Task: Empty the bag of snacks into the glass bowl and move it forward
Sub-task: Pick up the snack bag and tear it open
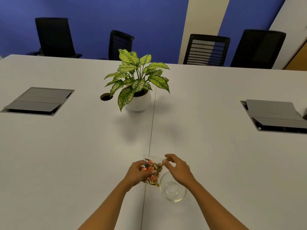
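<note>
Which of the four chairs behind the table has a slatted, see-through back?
The third chair from the left: pale horizontal slats show through its backrest, while the other three look solid dark.

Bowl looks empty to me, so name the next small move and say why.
Probably pull the bag of snacks open at its top: the left hand grips it, the right hand pinches its edge, and the glass bowl beside it holds nothing.

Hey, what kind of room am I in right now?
Most likely an office meeting room: one long white table with flip-up cable boxes set into it, black office chairs along the far side, and a potted plant as centrepiece.
</note>
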### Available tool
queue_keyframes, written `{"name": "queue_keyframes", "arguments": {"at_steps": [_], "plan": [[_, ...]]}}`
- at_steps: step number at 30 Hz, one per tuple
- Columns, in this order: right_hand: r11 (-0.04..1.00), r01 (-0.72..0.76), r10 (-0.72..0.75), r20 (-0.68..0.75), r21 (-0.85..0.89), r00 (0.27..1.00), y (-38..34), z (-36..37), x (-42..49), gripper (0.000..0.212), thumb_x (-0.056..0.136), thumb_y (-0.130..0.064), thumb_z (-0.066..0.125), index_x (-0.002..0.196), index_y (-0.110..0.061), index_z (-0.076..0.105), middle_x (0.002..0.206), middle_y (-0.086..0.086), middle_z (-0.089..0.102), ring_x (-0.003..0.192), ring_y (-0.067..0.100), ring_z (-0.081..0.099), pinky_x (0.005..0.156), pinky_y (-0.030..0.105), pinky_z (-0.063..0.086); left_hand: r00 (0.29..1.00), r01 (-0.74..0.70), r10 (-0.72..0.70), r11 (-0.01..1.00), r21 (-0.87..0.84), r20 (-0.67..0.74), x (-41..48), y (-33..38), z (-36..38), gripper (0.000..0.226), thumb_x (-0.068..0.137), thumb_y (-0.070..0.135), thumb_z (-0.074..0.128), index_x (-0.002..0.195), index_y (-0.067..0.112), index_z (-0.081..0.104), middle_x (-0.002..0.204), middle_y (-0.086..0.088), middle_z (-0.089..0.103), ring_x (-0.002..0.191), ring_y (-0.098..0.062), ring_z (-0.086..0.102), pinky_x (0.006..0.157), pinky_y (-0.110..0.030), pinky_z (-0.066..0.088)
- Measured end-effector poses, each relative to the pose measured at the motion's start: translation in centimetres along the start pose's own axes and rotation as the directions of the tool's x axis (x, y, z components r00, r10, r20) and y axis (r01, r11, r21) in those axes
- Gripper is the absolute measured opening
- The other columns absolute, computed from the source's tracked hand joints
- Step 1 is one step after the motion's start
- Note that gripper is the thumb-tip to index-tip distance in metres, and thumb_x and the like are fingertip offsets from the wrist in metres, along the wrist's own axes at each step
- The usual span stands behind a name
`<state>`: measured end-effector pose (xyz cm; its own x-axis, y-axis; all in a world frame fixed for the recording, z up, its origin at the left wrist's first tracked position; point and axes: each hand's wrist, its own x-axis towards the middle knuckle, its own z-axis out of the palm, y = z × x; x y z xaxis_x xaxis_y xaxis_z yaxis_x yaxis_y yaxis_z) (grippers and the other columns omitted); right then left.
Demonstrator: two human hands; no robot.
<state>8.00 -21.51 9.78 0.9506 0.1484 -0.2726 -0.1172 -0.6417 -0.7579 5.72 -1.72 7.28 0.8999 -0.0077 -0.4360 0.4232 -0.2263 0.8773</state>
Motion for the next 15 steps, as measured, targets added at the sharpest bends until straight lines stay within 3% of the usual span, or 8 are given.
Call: {"name": "queue_keyframes", "arguments": {"at_steps": [2, 5, 8, 15], "plan": [[0.995, 0.012, -0.015, 0.029, 0.100, 0.999, -1.4, -1.2, 0.1, 0.036, 0.094, -0.045, 0.056, 0.121, -0.023, 0.065, 0.116, -0.002, 0.070, 0.108, 0.013, 0.064, 0.099, 0.037, 0.049, 0.998, -0.051, 0.051, 0.999, -0.011, 0.046, -0.3, 1.4, 0.1, 0.035, 0.069, 0.026, 0.086, 0.100, 0.019, 0.072, 0.093, -0.003, 0.077, 0.085, -0.017, 0.075, 0.065, -0.020, 0.058], [0.994, 0.049, -0.052, 0.037, 0.095, 0.998, -2.8, -2.5, 0.4, 0.028, 0.093, -0.037, 0.062, 0.108, -0.017, 0.074, 0.102, 0.000, 0.075, 0.094, 0.012, 0.069, 0.091, 0.036, 0.056, 0.991, -0.108, 0.106, 0.994, 0.014, 0.080, -0.4, 3.2, 0.3, 0.033, 0.068, 0.023, 0.086, 0.098, 0.018, 0.073, 0.090, -0.001, 0.077, 0.084, -0.015, 0.075, 0.068, -0.021, 0.058], [0.994, 0.069, -0.072, 0.026, 0.089, 0.997, -3.7, -3.5, 0.7, 0.018, 0.088, -0.029, 0.070, 0.097, -0.016, 0.078, 0.090, -0.001, 0.076, 0.085, 0.011, 0.070, 0.084, 0.033, 0.058, 0.984, -0.151, 0.146, 0.988, 0.034, 0.103, -0.4, 4.5, 0.2, 0.030, 0.067, 0.018, 0.087, 0.093, 0.018, 0.072, 0.088, 0.000, 0.077, 0.084, -0.016, 0.075, 0.071, -0.023, 0.059], [0.989, 0.054, -0.054, -0.010, 0.140, 0.999, -5.2, -4.7, 0.6, 0.006, 0.085, -0.023, 0.074, 0.082, -0.021, 0.079, 0.072, -0.008, 0.074, 0.073, 0.009, 0.070, 0.068, 0.023, 0.054, 0.974, -0.177, 0.158, 0.979, 0.104, 0.164, -0.3, 6.1, -0.2, 0.045, 0.066, 0.014, 0.087, 0.106, 0.014, 0.067, 0.099, -0.004, 0.075, 0.092, -0.020, 0.072, 0.082, -0.030, 0.060]]}}
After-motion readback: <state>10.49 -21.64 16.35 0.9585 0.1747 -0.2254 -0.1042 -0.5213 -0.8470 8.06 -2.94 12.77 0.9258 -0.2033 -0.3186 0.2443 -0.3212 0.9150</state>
